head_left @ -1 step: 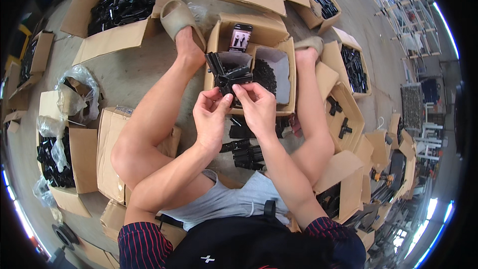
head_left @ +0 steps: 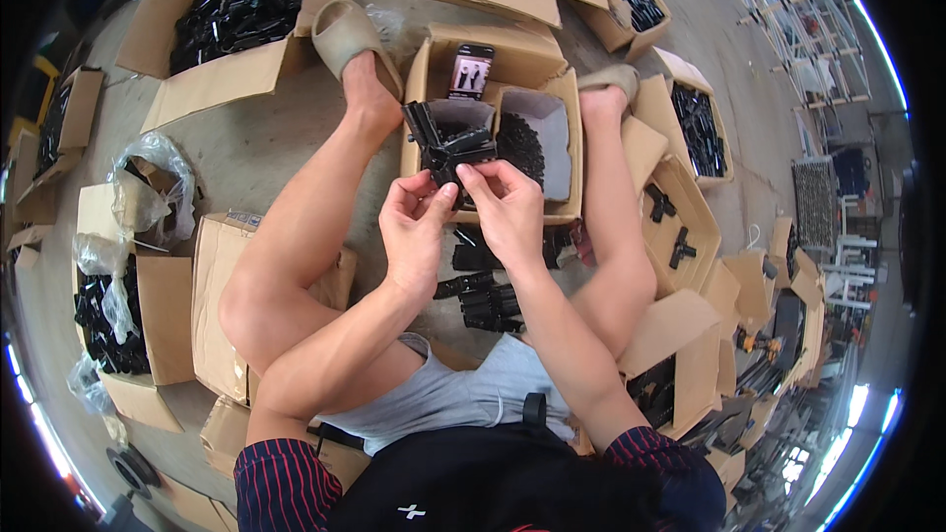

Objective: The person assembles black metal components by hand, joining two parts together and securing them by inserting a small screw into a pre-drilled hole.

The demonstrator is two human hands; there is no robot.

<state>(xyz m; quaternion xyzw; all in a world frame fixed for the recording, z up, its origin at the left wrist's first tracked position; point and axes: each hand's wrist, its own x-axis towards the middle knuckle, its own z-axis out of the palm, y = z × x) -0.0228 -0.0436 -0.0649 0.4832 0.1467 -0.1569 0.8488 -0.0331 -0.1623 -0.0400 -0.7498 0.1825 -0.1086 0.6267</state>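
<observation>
In front of me, a black plastic joint piece [head_left: 455, 151] with several tube-like arms is held up between both hands. My left hand [head_left: 414, 232] pinches its near end with thumb and fingers. My right hand [head_left: 507, 212] grips the same end from the other side, the two thumbs almost meeting. Just beyond, a cardboard box [head_left: 576, 128] holds grey bins; the right-hand grey bin [head_left: 560, 172] contains many small black pieces. The left-hand bin is partly covered by the joint piece. More black plastic parts [head_left: 490, 305] lie between my legs, below my hands.
A phone [head_left: 471, 72] with a lit screen leans inside the box. Open cartons of black parts surround me, including a large carton [head_left: 212, 99] at far left and a carton [head_left: 680, 222] with loose joints at right. Clear plastic bags [head_left: 158, 187] lie left.
The view has shifted very slightly and the picture on the phone screen differs. Both hands keep the same hold on the joint piece.
</observation>
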